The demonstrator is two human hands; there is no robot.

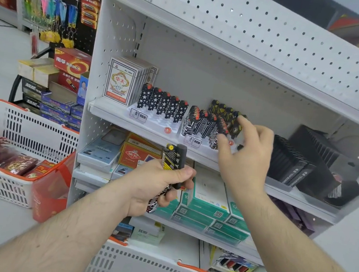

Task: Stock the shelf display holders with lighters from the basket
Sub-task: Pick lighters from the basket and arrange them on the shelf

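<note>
Because the white basket [152, 269] sits low at the person's feet, right under the forearms, the supply is only a dip away, though what lies in it is mostly out of sight. Up a level, the left hand [156, 185] is wrapped round a small bunch of lighters [172, 160], fingers curled tight, the bunch standing nearly upright with caps to the ceiling and bases down past the palm: a ready reserve, I'd say, kept close below the shelf so the other hand can feed from it. Further in, the right hand [244, 149] reaches to the right-hand display holder [192, 141] on the middle shelf [108, 110], fingertips pinching a dark lighter [223, 126] among the ones already seated; its long axis leans a touch, cap up and back, base toward the slots. Whether it is fully seated, I cannot tell. Beyond, the left-hand holder [153, 121] shows a row of starred lighters [163, 104] standing upright, with open slots in front.
</note>
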